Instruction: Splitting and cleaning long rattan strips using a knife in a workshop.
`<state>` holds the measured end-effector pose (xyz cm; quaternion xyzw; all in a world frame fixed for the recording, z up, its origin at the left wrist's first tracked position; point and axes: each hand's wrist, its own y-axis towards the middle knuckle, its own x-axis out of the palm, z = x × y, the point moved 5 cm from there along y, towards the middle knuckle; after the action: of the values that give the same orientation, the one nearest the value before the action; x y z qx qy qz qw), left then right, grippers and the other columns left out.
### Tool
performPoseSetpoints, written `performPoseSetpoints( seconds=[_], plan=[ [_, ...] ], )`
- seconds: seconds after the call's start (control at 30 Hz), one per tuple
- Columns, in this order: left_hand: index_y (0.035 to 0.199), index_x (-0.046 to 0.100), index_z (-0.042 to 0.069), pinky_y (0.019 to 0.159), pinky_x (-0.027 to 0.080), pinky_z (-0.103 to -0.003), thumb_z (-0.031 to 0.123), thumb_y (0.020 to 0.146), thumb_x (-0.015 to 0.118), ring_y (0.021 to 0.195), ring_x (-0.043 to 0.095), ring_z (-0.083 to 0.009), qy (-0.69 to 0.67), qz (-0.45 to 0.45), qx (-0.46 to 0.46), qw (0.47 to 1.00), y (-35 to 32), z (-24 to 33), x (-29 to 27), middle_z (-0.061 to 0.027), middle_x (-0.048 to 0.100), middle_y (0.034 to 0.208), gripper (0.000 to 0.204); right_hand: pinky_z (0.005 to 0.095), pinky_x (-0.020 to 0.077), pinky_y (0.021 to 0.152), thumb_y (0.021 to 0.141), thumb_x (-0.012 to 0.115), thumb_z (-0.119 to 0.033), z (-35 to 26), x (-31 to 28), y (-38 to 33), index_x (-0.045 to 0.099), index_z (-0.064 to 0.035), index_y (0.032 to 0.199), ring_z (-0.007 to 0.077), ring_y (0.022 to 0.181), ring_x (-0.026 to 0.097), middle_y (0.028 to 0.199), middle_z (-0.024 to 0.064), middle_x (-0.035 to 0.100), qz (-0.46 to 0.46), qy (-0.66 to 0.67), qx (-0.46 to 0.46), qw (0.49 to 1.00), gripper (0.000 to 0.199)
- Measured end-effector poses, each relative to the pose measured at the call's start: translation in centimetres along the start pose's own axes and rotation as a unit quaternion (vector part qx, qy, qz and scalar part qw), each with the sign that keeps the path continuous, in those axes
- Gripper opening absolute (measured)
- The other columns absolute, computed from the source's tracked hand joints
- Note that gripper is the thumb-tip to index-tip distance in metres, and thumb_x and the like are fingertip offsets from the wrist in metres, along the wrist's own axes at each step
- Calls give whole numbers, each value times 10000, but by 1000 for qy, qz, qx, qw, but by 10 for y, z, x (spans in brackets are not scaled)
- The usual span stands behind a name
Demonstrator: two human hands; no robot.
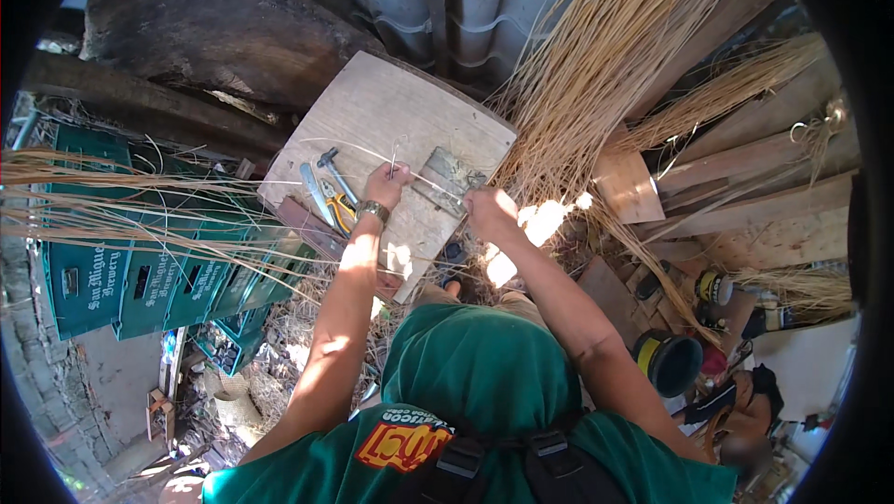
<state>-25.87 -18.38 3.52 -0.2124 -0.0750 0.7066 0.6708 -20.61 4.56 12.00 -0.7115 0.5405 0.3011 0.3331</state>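
A thin pale cane strip (358,147) crosses the wooden board (363,99) in front of me, running past my left hand toward my right. My left hand (386,189), wearing a wristwatch, is closed in a pinch on the strip; a slim metal piece sticks up at its fingertips, too small to name. My right hand (492,212) is closed at the strip's other end, beside a small weathered wood block (447,176) on the board. Left of my left hand lie a hammer (337,174), a knife (314,191) and yellow-handled pliers (343,214).
Long cane strips (605,57) hang in a thick bundle at the far right. More strips (140,215) stretch across stacked green crates (112,271) on the left. A dark bucket (669,364) stands at the lower right, near another person (745,411). A large wood slab (214,34) is behind the board.
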Motion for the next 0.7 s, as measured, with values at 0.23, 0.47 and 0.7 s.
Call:
performPoseSetpoints(
  seconds=[0.23, 0.47, 0.7],
  plan=[
    [967, 626, 70, 461, 360, -213, 247, 901, 620, 508, 446, -44, -73, 34, 41, 996, 10, -26, 19, -8, 644, 762, 189, 448, 503, 690, 772, 541, -75, 6, 23, 6, 625, -71, 832, 364, 792, 623, 841, 181, 627, -40, 46, 107, 992, 103],
    [888, 642, 49, 582, 449, -251, 268, 877, 646, 620, 574, -94, -13, 51, 43, 998, 10, -34, 8, -19, 652, 735, 219, 454, 523, 724, 778, 523, -54, -13, 21, 10, 601, -16, 907, 390, 839, 635, 947, 205, 626, -33, -40, 28, 998, 156],
    [873, 638, 4, 643, 465, -304, 409, 873, 579, 679, 607, -163, 289, 75, 24, 954, -6, -15, 5, -69, 639, 681, 409, 451, 532, 713, 774, 505, -24, -2, 37, -5, 559, -5, 961, 395, 819, 637, 946, 217, 625, -61, -113, -12, 992, 196]
  ],
)
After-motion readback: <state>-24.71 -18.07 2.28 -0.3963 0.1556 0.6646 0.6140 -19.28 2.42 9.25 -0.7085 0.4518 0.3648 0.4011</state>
